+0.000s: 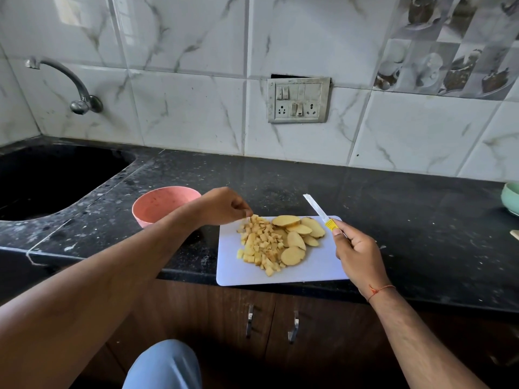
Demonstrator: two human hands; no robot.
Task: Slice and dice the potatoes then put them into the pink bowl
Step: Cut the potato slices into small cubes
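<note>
Many potato cubes (pixel 259 242) — light, wet, slippery, best pinched in clusters. Left hand (pixel 223 204) pinches one cube; right hand (pixel 356 248) grips knife (pixel 320 213) — slices (pixel 297 237) undiced.

light: soft, even daylight | glare: window reflection on my wall tiles (pixel 179 32) | shadows: faint | edges: wide-angle bowing | focus: sharp
</note>
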